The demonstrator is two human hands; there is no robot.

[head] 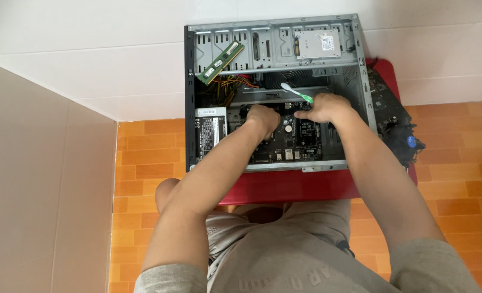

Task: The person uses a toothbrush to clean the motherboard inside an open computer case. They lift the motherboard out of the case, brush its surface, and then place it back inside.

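An open grey computer case (360, 59) lies on its side on a red stool (290, 187). A dark motherboard (298, 141) sits inside it. My left hand (264, 118) rests on the board's upper left part, fingers curled down; what it grips is hidden. My right hand (328, 107) is inside the case at the board's top edge, shut on a green and white toothbrush (297, 93) that points up and left.
A green memory stick (221, 62) leans on the drive bay. A silver drive (317, 44) is mounted at the top right. The power supply (210, 130) with coloured cables sits at the left. A black card with a fan (395, 116) lies right of the case. A white wall rises behind.
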